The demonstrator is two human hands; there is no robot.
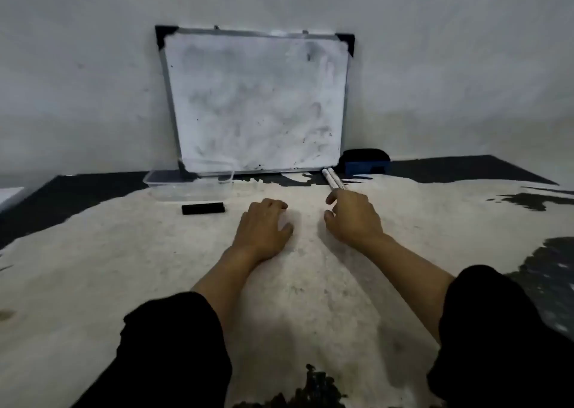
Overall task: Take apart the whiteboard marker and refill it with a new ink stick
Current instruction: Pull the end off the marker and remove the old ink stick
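Note:
Two white whiteboard markers [333, 178] lie side by side on the pale mat, just in front of the whiteboard's right corner. My right hand [352, 216] hovers right below them, fingers spread, its fingertips touching or almost touching their near ends; it holds nothing. My left hand [264, 229] rests palm down on the mat in the middle, fingers loosely curled and apart, holding nothing. A short black stick or bar [203, 208] lies on the mat to the left of my left hand.
A smudged whiteboard [257, 100] leans on the wall. A clear plastic tray [189, 185] sits at its lower left. A dark blue eraser [365, 161] stands at its lower right. The pale mat [155, 268] has dark patches at its edges.

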